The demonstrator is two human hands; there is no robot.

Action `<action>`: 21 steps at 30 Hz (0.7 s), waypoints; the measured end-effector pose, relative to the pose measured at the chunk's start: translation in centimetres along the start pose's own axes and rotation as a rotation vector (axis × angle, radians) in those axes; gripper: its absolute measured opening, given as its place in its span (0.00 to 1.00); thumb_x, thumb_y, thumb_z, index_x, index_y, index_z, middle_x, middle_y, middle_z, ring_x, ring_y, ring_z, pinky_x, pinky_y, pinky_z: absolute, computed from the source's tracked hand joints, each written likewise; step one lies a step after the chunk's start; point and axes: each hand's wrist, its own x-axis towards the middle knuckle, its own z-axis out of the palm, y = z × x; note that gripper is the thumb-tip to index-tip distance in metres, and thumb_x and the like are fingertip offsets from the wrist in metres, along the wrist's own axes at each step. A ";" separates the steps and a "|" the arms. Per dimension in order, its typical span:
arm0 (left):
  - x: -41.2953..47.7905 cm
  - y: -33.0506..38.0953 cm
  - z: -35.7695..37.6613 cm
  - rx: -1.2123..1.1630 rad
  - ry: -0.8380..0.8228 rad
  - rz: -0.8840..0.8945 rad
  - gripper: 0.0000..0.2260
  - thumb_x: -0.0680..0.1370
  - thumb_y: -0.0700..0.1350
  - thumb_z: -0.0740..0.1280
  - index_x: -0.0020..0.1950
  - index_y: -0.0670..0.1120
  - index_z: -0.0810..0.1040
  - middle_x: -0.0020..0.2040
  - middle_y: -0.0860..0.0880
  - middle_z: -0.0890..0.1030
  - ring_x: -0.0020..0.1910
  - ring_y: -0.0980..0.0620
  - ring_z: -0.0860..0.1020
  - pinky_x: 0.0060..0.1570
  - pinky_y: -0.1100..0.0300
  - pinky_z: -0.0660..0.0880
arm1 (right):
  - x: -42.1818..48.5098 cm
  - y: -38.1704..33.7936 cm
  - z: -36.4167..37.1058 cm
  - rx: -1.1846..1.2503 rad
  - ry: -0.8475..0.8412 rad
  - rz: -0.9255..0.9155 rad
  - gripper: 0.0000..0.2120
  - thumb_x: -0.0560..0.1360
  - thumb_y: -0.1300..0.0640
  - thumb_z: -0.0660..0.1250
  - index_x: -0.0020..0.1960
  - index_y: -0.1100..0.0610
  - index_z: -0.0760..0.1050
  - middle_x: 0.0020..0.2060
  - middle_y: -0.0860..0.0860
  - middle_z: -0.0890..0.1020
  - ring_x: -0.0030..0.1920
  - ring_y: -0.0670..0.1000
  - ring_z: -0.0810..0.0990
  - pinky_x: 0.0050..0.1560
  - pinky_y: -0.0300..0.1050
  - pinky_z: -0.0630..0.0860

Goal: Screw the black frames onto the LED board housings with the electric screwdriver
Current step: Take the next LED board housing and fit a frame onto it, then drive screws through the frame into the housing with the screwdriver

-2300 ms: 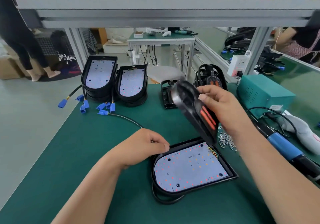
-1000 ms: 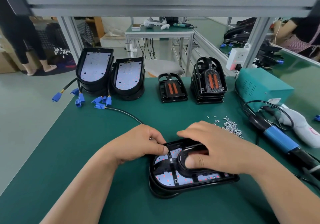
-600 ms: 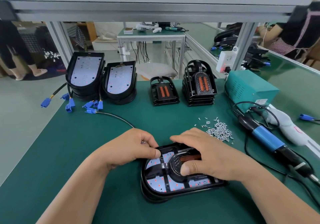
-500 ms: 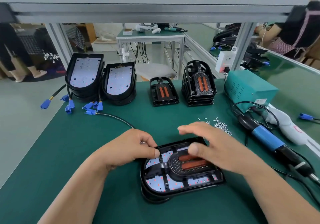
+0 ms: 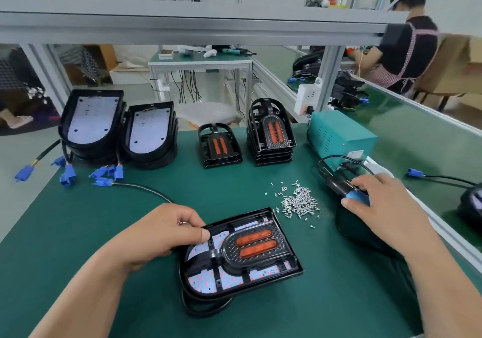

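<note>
A: Far left on the green table (image 5: 78, 233) we see two stacks of LED board housings (image 5: 91, 126), white boards facing up, with blue connectors (image 5: 68, 174) lying in front of them.

B: Next we see our left hand (image 5: 167, 233), its grip curled, thumb and fingers pinched on the upper left edge of the housing (image 5: 242, 281) near us.

A: A black frame (image 5: 250, 249) with two orange lenses sits seated in that housing, over the white board with red dots. We cannot tell if any screw is in it.

B: Behind it, mid-table, we see two stacks of spare frames (image 5: 270, 134), the right one taller.

A: Just right of the near housing lies a loose pile of screws (image 5: 298, 202), apart from both hands.

B: Then our right hand (image 5: 383, 207), its grip wrapping the electric screwdriver (image 5: 341, 185) by its blue band; the tool lies low over the table, cable running back to the teal power box (image 5: 339, 136).

A: Whether the fingers close fully around it, we cannot tell
</note>
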 end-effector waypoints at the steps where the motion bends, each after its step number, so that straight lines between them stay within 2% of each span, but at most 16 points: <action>1: 0.0 0.0 -0.1 -0.010 -0.006 -0.002 0.18 0.66 0.60 0.79 0.43 0.47 0.85 0.30 0.54 0.72 0.28 0.55 0.62 0.27 0.63 0.57 | -0.1 0.5 0.0 -0.035 -0.027 0.004 0.22 0.76 0.42 0.73 0.67 0.50 0.78 0.57 0.50 0.76 0.61 0.56 0.75 0.59 0.57 0.76; 5: 0.0 0.0 -0.2 -0.139 -0.035 -0.028 0.22 0.69 0.64 0.77 0.41 0.45 0.79 0.31 0.51 0.62 0.28 0.54 0.56 0.25 0.65 0.54 | -0.1 2.0 0.1 -0.183 -0.080 0.032 0.26 0.76 0.34 0.70 0.68 0.46 0.72 0.55 0.46 0.74 0.55 0.55 0.78 0.51 0.54 0.79; 7: 0.1 0.0 -0.2 -0.223 -0.044 -0.038 0.22 0.73 0.62 0.74 0.44 0.42 0.81 0.32 0.52 0.61 0.28 0.55 0.55 0.24 0.66 0.53 | -0.1 2.6 0.3 -0.225 -0.094 0.039 0.28 0.75 0.31 0.68 0.68 0.44 0.70 0.52 0.44 0.73 0.55 0.54 0.79 0.50 0.54 0.79; 9: 0.2 0.0 -0.1 -0.301 -0.020 -0.055 0.16 0.80 0.56 0.71 0.47 0.42 0.86 0.33 0.52 0.63 0.27 0.56 0.57 0.23 0.68 0.54 | 0.0 3.0 0.4 -0.264 -0.112 0.023 0.28 0.75 0.30 0.67 0.68 0.44 0.68 0.49 0.44 0.75 0.53 0.54 0.79 0.47 0.53 0.79; 11: 0.5 -0.2 -0.1 -0.347 0.024 -0.073 0.13 0.85 0.49 0.67 0.48 0.43 0.86 0.33 0.53 0.64 0.27 0.57 0.58 0.23 0.68 0.54 | 0.0 3.0 0.5 -0.301 -0.103 0.006 0.24 0.76 0.31 0.66 0.64 0.44 0.68 0.45 0.43 0.76 0.48 0.53 0.79 0.42 0.50 0.78; 14: 0.6 -0.3 -0.1 -0.359 0.067 -0.090 0.13 0.86 0.44 0.64 0.49 0.40 0.85 0.33 0.52 0.65 0.26 0.57 0.59 0.22 0.68 0.55 | -0.1 2.6 0.4 -0.346 -0.059 -0.019 0.16 0.77 0.36 0.65 0.52 0.47 0.69 0.37 0.43 0.75 0.38 0.49 0.76 0.32 0.46 0.69; 17: 0.6 -0.1 -0.1 -0.381 0.102 -0.105 0.12 0.85 0.43 0.63 0.53 0.37 0.83 0.34 0.51 0.65 0.27 0.56 0.59 0.23 0.68 0.55 | -0.3 2.4 -0.2 -0.288 -0.073 -0.015 0.14 0.79 0.40 0.65 0.52 0.50 0.69 0.36 0.46 0.77 0.36 0.49 0.76 0.32 0.47 0.69; 20: 0.7 0.2 -0.3 -0.498 0.136 -0.120 0.11 0.84 0.40 0.60 0.56 0.37 0.81 0.35 0.50 0.68 0.27 0.56 0.59 0.22 0.67 0.55 | -0.4 2.8 -1.1 -0.058 0.004 -0.047 0.14 0.79 0.42 0.66 0.46 0.50 0.68 0.33 0.48 0.77 0.32 0.51 0.77 0.32 0.47 0.70; 21: 0.7 0.4 -0.5 -0.571 0.137 -0.117 0.11 0.84 0.39 0.58 0.58 0.37 0.79 0.35 0.50 0.69 0.27 0.56 0.59 0.21 0.67 0.56 | -0.6 2.7 -1.6 0.043 0.029 -0.040 0.12 0.79 0.41 0.66 0.47 0.49 0.70 0.32 0.49 0.78 0.32 0.52 0.78 0.33 0.48 0.72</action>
